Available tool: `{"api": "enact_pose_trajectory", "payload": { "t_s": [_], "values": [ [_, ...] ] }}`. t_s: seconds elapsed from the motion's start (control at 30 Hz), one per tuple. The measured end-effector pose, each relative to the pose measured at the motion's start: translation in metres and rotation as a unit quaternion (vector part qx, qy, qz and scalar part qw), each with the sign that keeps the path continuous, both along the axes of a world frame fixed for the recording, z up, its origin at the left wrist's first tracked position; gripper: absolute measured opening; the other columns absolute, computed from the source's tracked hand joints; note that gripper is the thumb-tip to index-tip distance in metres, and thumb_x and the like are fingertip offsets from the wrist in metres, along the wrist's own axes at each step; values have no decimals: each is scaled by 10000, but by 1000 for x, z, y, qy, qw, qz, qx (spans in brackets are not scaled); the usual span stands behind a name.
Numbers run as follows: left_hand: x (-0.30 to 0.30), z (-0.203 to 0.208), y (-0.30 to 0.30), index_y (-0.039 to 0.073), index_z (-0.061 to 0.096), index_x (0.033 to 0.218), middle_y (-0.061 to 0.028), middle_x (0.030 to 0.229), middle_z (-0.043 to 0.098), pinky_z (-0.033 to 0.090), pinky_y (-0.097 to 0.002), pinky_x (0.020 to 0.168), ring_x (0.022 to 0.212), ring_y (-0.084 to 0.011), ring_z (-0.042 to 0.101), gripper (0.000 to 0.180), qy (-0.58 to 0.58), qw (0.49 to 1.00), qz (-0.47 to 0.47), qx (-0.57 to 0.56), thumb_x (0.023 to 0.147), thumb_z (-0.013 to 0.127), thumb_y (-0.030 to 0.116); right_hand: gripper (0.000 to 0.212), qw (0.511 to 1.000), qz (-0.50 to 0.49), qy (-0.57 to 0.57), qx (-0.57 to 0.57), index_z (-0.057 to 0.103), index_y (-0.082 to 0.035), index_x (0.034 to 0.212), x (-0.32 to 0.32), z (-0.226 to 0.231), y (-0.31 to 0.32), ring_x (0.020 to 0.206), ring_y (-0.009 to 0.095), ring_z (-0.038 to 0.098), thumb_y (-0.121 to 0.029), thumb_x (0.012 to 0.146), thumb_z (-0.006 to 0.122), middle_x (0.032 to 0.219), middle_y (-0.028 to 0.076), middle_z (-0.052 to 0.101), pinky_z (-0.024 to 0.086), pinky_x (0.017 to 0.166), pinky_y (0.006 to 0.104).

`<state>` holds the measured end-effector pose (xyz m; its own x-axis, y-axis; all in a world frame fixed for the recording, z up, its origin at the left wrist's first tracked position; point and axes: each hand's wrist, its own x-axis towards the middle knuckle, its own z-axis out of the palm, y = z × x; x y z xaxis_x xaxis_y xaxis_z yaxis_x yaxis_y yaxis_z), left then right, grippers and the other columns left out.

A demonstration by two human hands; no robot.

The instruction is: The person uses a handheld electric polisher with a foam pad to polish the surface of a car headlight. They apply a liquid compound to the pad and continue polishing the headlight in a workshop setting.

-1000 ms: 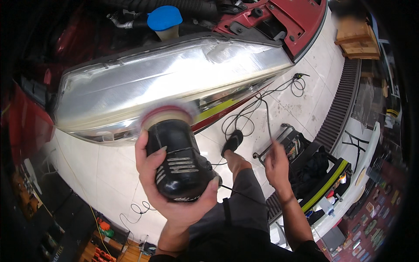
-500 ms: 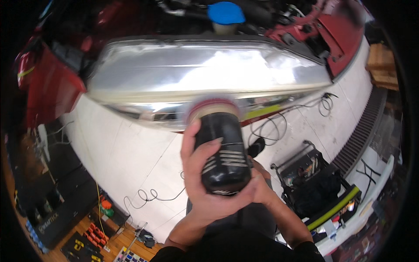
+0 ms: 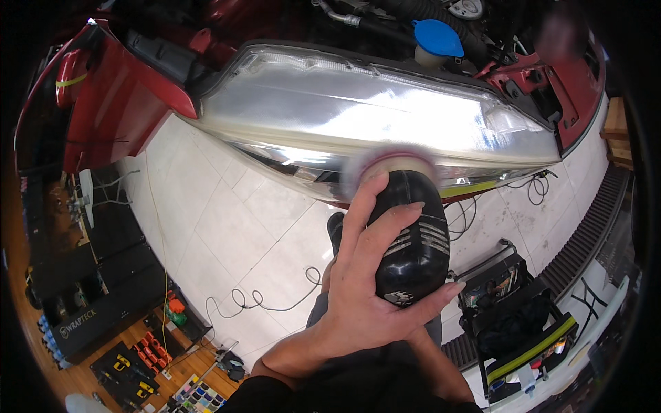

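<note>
A black polisher (image 3: pixel 413 255) with a round pad presses against the lower front of a headlight (image 3: pixel 310 103). The pad (image 3: pixel 392 165) is smeared by motion. Wrapped over the polisher's body is my left hand (image 3: pixel 358 289), fingers on its left side and top, thumb along the rear right. My right forearm (image 3: pixel 441 372) reaches up beneath it; my right hand is hidden behind the left hand and tool, so its grip does not show. The headlight's upper face is clear and shiny, with a hazy yellowish band along its lower edge.
Red bodywork (image 3: pixel 117 110) flanks the headlight on the left. A blue cap (image 3: pixel 438 38) sits in the engine bay behind. Below, a cable (image 3: pixel 258 303) curls over the pale tiled floor. A black tool cart (image 3: pixel 509 323) stands lower right; black cases (image 3: pixel 103 316) lie lower left.
The headlight and surroundings have shifted right in view, along with the polisher and my left hand. The right hand, partly visible before, is now hidden. The pad still touches the headlight.
</note>
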<state>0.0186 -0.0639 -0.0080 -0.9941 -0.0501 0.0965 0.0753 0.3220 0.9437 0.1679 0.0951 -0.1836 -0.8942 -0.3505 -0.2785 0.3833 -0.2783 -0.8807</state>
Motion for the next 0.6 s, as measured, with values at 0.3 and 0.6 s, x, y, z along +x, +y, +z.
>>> {"api": "enact_pose_trajectory", "payload": {
  "t_s": [0.3,0.6],
  "values": [
    [2,5,-35,17,496,1423,-309,1558,336,446,-443,1117,1390,-387,482,894,7,1000,-1,21,702,941,301,597,997,-25,68,13,554,-30,1190,23,-6,-26,1035,182,619,-202,761,930,1134,69,608,511,909,350],
    [0,11,-74,9,486,1431,-303,1565,323,460,-434,1107,1385,-374,488,890,12,999,-13,33,706,934,266,577,998,0,-60,14,557,-36,1168,16,39,-64,1034,161,603,-213,764,930,1122,55,595,503,902,333]
  ]
}}
